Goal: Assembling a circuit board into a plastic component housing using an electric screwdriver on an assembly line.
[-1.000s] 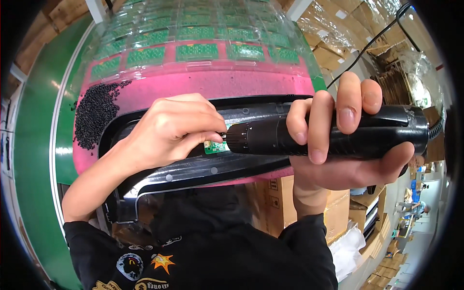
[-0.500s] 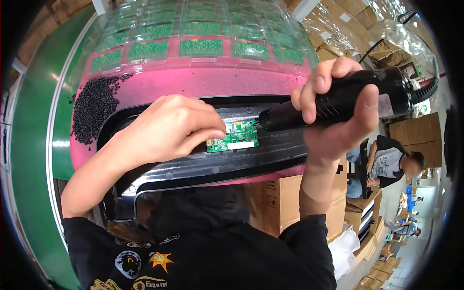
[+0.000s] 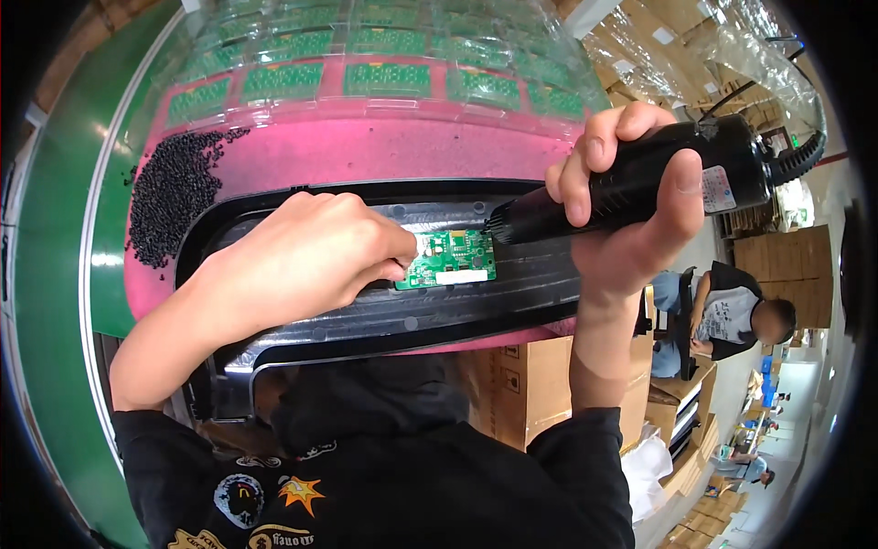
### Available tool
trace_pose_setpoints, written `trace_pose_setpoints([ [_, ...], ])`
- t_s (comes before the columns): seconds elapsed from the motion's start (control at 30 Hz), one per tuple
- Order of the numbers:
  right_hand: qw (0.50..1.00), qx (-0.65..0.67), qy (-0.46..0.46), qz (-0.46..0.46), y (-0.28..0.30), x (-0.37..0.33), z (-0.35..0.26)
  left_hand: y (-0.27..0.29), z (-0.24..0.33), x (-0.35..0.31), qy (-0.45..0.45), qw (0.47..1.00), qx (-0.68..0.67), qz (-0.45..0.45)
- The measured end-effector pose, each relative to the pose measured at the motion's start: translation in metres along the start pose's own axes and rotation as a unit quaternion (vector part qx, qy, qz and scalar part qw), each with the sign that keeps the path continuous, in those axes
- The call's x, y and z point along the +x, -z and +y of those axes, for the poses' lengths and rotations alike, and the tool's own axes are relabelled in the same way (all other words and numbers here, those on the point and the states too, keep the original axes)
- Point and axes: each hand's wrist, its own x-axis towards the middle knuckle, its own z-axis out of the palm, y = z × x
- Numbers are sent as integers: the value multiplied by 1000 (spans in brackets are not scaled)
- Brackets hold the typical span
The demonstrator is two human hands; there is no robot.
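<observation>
A green circuit board [image 3: 450,260] with a white strip lies inside a long black plastic housing [image 3: 430,323]. My left hand [image 3: 320,245] is closed, thumb and fingers pinched together at the board's left edge; the fingertips are partly hidden. Wrapped in my right hand [image 3: 631,174] is a black corded electric screwdriver [image 3: 695,165]. It lies nearly level, its narrow nose pointing left, with the tip at the board's upper right corner. Whether a screw sits under the tip cannot be made out.
A heap of small black screws [image 3: 174,192] is spread on the pink mat [image 3: 366,151], left of the housing. Clear trays [image 3: 384,78] of green boards stand behind. Cardboard boxes [image 3: 521,384] are at the near right. A seated person [image 3: 732,306] is farther right.
My left fingertips have shifted down along the board's left end. The screwdriver's tip stays by the board's upper right corner. The whole view has shifted slightly.
</observation>
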Motion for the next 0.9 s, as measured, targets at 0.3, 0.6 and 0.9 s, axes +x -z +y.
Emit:
trace_pose_setpoints([
  [0.3, 1000, 19, 4, -10, -10, 3, 10, 2, 3, -2, 54, 998, 20, -39],
  [0.6, 998, 56, -10, 13, -14, -4, -4, -3, 0, -3, 44, 999, 26, -10],
  [0.9, 977, 174, 103, -64, -38, -8, -48, -1, -4, 5, -66, 975, -172, 127],
])
